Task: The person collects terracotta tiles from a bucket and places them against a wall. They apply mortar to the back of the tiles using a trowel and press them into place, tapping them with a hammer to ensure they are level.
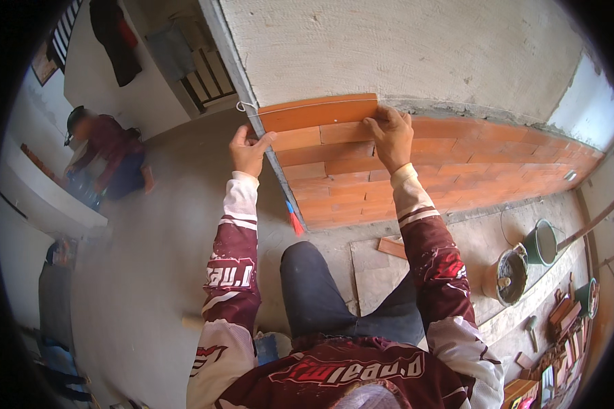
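A long, flat orange brick tile [318, 112] lies against the wall as the top piece of the brick facing [351, 160]. My right hand [392, 138] is closed on its right end, thumb and fingertips bent at the edge. At the other end, my left hand [250, 150] grips around the wall's corner, its thumb at the tile's lower left corner and its fingers on the far side of the grey corner strip [242, 65]. A thin white string [457, 105] runs across the tile, looped around the strip at the left.
Right of my knees stand a mortar bucket [510, 278] and a green bucket [542, 243]. Loose tile pieces [559, 354] and a trowel [531, 332] lie at lower right. A red-bristled brush [295, 221] is by the wall corner. Another person [110, 153] crouches at far left.
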